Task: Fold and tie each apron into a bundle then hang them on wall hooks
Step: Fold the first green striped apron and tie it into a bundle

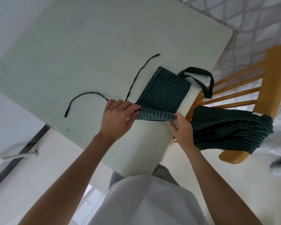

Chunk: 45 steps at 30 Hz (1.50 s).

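Pale green glass-topped table carries a dark pinstriped folded cloth apron, near its right edge. Left hand & right hand, set apart, each pinch a near corner, turning it up. Risk: loose dark cord ties snag, fold slips. No containers; second striped apron heaped on wooden chair.

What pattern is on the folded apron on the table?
Thin white stripes on the dark folded fabric apron, clearest in the head view.

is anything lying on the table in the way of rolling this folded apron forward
Nothing visible does. Both hands, left hand and right hand, grip the folded apron; only its own tie strings lie on the table.
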Available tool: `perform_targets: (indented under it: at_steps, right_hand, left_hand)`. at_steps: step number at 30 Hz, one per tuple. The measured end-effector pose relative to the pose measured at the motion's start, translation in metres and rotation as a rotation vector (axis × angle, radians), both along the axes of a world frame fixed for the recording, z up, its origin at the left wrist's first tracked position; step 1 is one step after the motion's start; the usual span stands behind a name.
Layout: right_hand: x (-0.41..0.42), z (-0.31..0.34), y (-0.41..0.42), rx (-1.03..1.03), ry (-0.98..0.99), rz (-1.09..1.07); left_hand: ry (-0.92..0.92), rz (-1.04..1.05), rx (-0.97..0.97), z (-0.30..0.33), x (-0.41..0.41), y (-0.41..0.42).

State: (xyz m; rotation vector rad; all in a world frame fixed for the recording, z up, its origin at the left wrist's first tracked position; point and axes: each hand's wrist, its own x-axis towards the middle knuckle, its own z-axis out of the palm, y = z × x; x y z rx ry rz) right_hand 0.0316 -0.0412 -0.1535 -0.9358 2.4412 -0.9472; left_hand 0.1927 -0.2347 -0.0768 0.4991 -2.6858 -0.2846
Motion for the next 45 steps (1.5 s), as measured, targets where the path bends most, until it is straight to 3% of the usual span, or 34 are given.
perform_targets:
  at_steps: [6, 13, 17, 20, 23, 26, 29, 31, 33, 36, 38, 41, 45]
  right_hand:
    - [-0.012, 0.006, -0.005, -0.034, -0.208, -0.269]
    - [-0.037, 0.003, -0.019, 0.134, -0.180, -0.476]
    - [-0.031, 0.005, -0.022, 0.083, -0.237, -0.519]
    - [-0.027, 0.007, -0.020, 0.040, -0.257, -0.546]
    - [-0.027, 0.004, -0.017, 0.066, -0.165, -0.521]
    - [-0.030, 0.006, -0.019, 0.134, 0.030, -0.383]
    - [-0.037, 0.007, -0.019, 0.245, 0.405, -0.100]
    - [-0.044, 0.006, -0.017, 0.218, 0.482, 0.098]
    - [-0.051, 0.001, -0.010, 0.272, 0.455, 0.254]
    - [-0.062, -0.002, -0.003, 0.437, 0.420, 0.446]
    - [-0.069, -0.002, -0.004, 0.440, 0.464, 0.514]
    - [-0.080, 0.002, -0.010, 0.255, 0.463, 0.430]
    - [-0.095, 0.019, -0.028, 0.107, 0.061, 0.125]
  left_hand:
    - [0.055, -0.070, 0.026, 0.010, -0.102, -0.029]
    - [-0.192, -0.085, 0.266, -0.036, -0.192, -0.056]
    - [-0.266, -0.050, 0.408, -0.059, -0.203, -0.057]
    - [-0.298, -0.058, 0.322, -0.072, -0.202, -0.050]
    - [-0.151, -0.050, 0.261, -0.069, -0.190, -0.046]
    - [-0.072, -0.210, 0.203, -0.064, -0.159, -0.037]
    - [-0.324, -0.319, 0.148, -0.073, -0.127, -0.034]
    - [-0.551, -0.310, 0.167, -0.080, -0.122, -0.037]
    - [-0.684, -0.312, 0.211, -0.080, -0.129, -0.041]
    - [-0.710, -0.360, 0.227, -0.072, -0.140, -0.050]
    - [-0.692, -0.410, 0.241, -0.070, -0.134, -0.060]
    - [-0.646, -0.468, 0.243, -0.070, -0.118, -0.071]
    - [-0.580, -0.297, 0.547, -0.059, -0.120, -0.072]
